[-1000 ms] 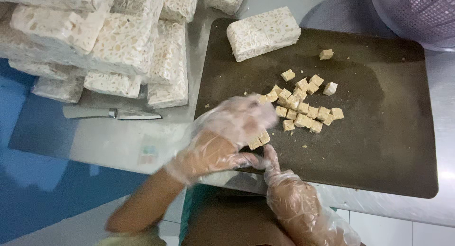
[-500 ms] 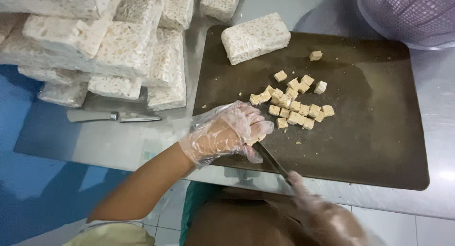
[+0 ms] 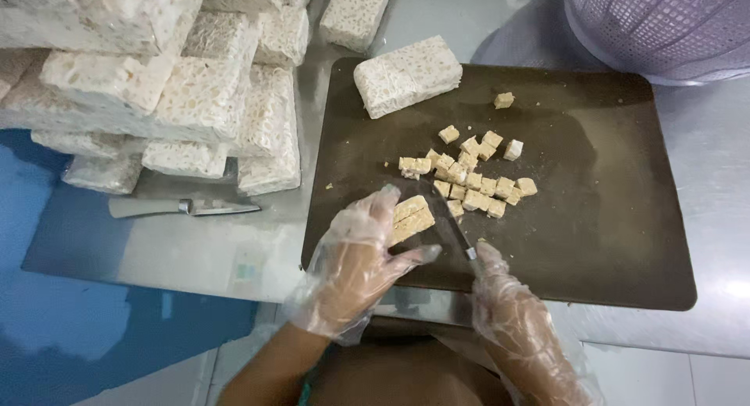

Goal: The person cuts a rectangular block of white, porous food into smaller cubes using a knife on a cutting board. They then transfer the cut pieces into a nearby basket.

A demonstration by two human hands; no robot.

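Left hand (image 3: 355, 261), in a loose clear glove, lies flat over a short strip (image 3: 412, 219) of pale, grainy pressed cake at the near edge of the dark board (image 3: 609, 242). Fingers press down on it rather than wrap it; grip is a pinning hold, not clenched.

Right hand (image 3: 519, 328), also gloved, is closed around the handle of a knife (image 3: 451, 228). Blade runs up and left, edge just beside the strip's right end.

Strip looks light and firm but crumbly: crumbs dot the board and cut faces are rough. Judged likely to break if squeezed or bent. Best held from above with flat fingertips, well back from the blade, pressing straight down. Gloves may slide on it.

Cubes (image 3: 473, 175) lie scattered just beyond the strip, mid-board; one stray near the far edge. A whole block (image 3: 406, 76) sits at the board's far left corner. More blocks are stacked (image 3: 156, 93) on the steel surface (image 3: 195, 250) to the left, a second knife (image 3: 183, 207) lying near them. Lilac basket (image 3: 664, 23) at far right.
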